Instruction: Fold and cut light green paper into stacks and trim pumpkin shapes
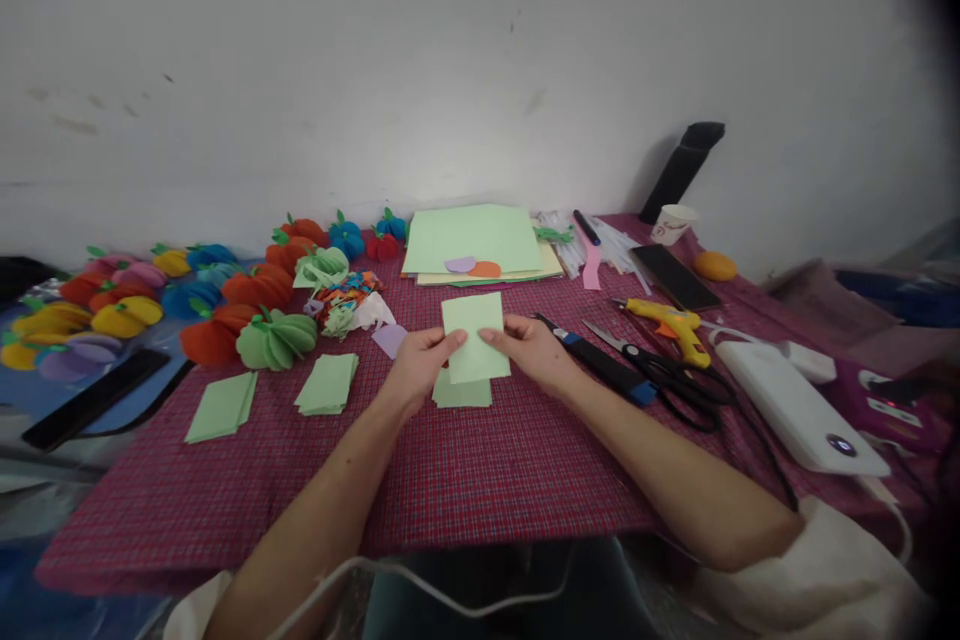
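Observation:
Between my two hands is a pale green paper rectangle (pixel 475 335), held upright above the tablecloth; I cannot tell whether it is one sheet or several. My left hand (pixel 416 365) pinches its left edge, thumb in front. On the opposite edge, my right hand (pixel 538 352) grips it the same way. Just below and partly hidden by it lies another green paper piece (pixel 463 394) on the cloth. Two small stacks of green paper, one nearer (pixel 328 384) and one farther left (pixel 221 408), rest to the left of my hands.
Paper pumpkins (pixel 259 288) crowd the left side beside paper scraps (pixel 352 305). Large coloured sheets (pixel 472 235) lie against the wall. On the right are scissors (pixel 660 375), a yellow glue gun (pixel 671 325), a white power bank (pixel 799 405), a paper cup (pixel 673 223) and an orange fruit (pixel 715 266).

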A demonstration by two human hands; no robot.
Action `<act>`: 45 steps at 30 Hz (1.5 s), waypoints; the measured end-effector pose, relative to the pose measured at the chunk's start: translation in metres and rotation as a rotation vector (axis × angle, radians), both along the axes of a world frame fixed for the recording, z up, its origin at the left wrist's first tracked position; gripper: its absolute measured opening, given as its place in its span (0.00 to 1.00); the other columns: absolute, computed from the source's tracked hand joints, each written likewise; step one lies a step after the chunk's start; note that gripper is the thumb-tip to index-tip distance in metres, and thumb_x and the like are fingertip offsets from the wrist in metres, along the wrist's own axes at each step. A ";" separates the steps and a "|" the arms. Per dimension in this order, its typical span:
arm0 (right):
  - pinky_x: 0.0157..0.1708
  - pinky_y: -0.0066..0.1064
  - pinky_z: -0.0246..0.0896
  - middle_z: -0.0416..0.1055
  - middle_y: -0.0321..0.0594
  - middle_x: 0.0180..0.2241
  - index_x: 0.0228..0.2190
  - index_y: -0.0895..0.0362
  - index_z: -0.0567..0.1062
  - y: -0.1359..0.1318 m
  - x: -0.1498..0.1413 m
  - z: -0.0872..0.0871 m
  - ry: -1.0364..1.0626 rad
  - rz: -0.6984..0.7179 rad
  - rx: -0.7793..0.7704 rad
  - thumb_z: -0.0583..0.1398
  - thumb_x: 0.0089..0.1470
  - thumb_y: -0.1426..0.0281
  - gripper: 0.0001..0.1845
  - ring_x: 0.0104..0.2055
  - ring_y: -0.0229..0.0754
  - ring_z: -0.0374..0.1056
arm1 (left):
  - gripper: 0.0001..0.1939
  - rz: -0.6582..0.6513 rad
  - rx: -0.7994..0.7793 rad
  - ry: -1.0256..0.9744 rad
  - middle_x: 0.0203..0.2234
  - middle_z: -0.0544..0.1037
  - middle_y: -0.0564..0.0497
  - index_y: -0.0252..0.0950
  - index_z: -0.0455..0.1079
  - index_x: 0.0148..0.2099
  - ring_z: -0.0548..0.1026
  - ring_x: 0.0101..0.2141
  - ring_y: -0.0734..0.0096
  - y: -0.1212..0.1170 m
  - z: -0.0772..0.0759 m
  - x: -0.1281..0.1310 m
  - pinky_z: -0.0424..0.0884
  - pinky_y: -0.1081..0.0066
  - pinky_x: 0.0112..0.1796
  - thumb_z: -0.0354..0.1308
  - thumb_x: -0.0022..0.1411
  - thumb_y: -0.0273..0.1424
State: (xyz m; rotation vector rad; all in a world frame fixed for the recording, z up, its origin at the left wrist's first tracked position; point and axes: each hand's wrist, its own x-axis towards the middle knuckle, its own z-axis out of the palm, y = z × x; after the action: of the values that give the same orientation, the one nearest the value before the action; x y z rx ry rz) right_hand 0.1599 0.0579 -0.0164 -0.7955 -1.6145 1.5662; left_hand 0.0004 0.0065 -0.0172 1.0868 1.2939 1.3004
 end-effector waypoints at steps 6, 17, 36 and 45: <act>0.19 0.23 0.48 0.67 0.33 0.18 0.20 0.60 0.68 0.001 0.002 -0.005 -0.096 0.139 -0.106 0.60 0.41 0.63 0.12 0.17 0.28 0.54 | 0.16 0.135 0.049 -0.044 0.19 0.71 0.53 0.30 0.69 0.27 0.66 0.20 0.76 0.002 -0.003 -0.007 0.61 0.76 0.22 0.58 0.46 0.41; 0.20 0.22 0.53 0.68 0.36 0.20 0.22 0.61 0.70 0.010 0.009 0.001 -0.155 0.100 -0.126 0.59 0.42 0.65 0.10 0.19 0.29 0.58 | 0.17 0.203 0.055 -0.055 0.20 0.72 0.51 0.29 0.69 0.28 0.66 0.21 0.76 0.004 -0.001 -0.016 0.62 0.75 0.23 0.59 0.44 0.40; 0.30 0.28 0.57 0.71 0.37 0.27 0.33 0.58 0.74 0.007 0.005 0.004 0.101 0.083 -0.079 0.58 0.42 0.67 0.13 0.26 0.34 0.63 | 0.14 -0.046 0.012 -0.058 0.24 0.74 0.50 0.33 0.72 0.37 0.67 0.24 0.76 -0.004 0.006 -0.003 0.61 0.75 0.26 0.58 0.46 0.33; 0.21 0.23 0.52 0.67 0.34 0.21 0.26 0.58 0.75 0.007 0.005 0.005 0.199 0.078 -0.158 0.56 0.41 0.73 0.09 0.21 0.31 0.58 | 0.10 -0.045 0.044 -0.198 0.19 0.71 0.54 0.36 0.72 0.35 0.62 0.19 0.81 -0.008 0.012 0.000 0.59 0.77 0.24 0.56 0.47 0.30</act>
State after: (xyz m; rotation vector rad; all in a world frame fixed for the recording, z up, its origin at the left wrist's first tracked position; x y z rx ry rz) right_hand 0.1651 0.0648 -0.0111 -0.6411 -1.4068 1.7860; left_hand 0.0001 -0.0015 -0.0048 0.9845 1.0921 1.3713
